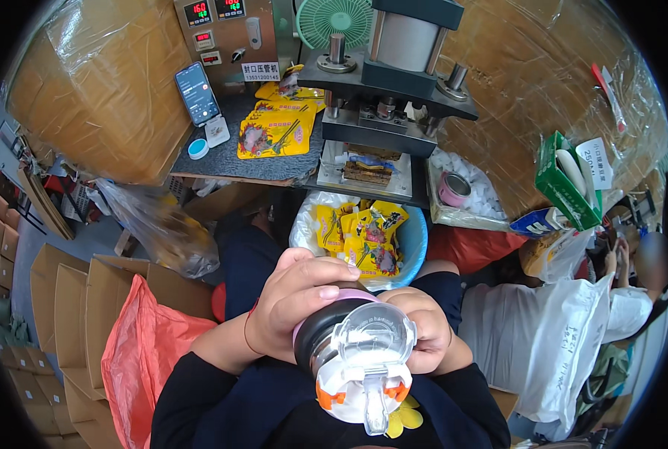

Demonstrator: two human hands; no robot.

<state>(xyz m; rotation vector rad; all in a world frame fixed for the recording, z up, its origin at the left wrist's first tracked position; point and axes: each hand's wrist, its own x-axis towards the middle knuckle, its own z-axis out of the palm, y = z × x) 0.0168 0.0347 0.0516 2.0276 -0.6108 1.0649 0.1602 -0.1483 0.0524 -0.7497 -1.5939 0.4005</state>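
Note:
A drinking bottle (315,333) with a dark body, a pink band and a white lid is tilted toward my chest. Its round clear flip cover (379,329) stands open, and a clear mouthpiece (376,408) points down at me. Orange clips flank the lid. My left hand (300,295) wraps round the bottle's body from the left. On the right, my right hand (424,329) is curled against the bottle beside the clear cover; some of its fingers are hidden. Just beyond both hands, a blue basin (418,243) lined with a plastic bag holds several yellow pouches (364,232).
Ahead stands a metal press (397,116). Left of it, yellow pouches (278,135) and a phone (197,93) rest on a dark worktop (229,161). A tray (468,217) holds white pieces and a pink can. Cardboard boxes (72,322) stand left; another person (633,299) is at far right.

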